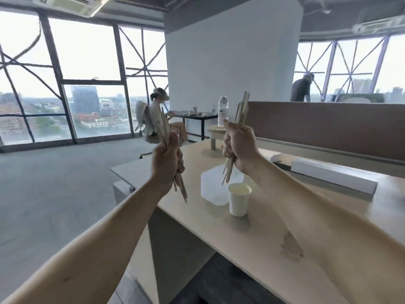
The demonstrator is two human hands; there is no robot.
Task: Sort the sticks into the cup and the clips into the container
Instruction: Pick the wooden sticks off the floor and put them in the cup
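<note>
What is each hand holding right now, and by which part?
The left hand grips a bundle of sticks around its middle; the right hand grips a second bundle likewise, ends protruding above and below each fist.

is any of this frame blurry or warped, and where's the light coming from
Head view: daylight from the windows blows out the sky; the wide angle bends their frames toward the edges; the sticks in the left hand are motion-smeared; the cup is fairly sharp and casts a soft shadow toward the camera.
</note>
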